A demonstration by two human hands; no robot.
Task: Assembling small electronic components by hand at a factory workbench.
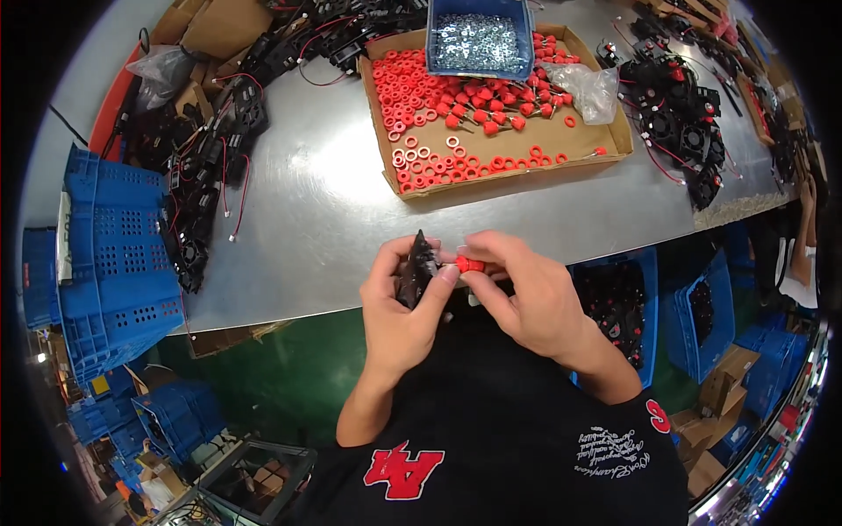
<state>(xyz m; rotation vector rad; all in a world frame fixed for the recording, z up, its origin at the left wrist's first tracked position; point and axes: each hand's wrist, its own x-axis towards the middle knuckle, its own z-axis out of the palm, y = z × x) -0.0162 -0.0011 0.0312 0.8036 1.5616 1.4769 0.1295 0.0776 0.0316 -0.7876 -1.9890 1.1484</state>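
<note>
My left hand (399,302) is closed around a black plastic part (416,273), held on edge over the table's front edge. Between the thumb and fingers of my right hand (535,294) is a red knob (469,264), pressed up against the side of the black part. Where the two pieces meet is partly hidden by my left thumb. Beyond my hands lies a shallow cardboard tray (526,179) with many red rings (430,168) and red knobs with metal shafts (491,127).
A blue bin (481,72) of small metal nuts or washers stands in the tray beside a clear plastic bag (589,92). Black fan assemblies with wires (215,167) crowd the left, more (688,131) the right. Blue crates (118,254) stand left; a blue bin (650,307) sits lower right.
</note>
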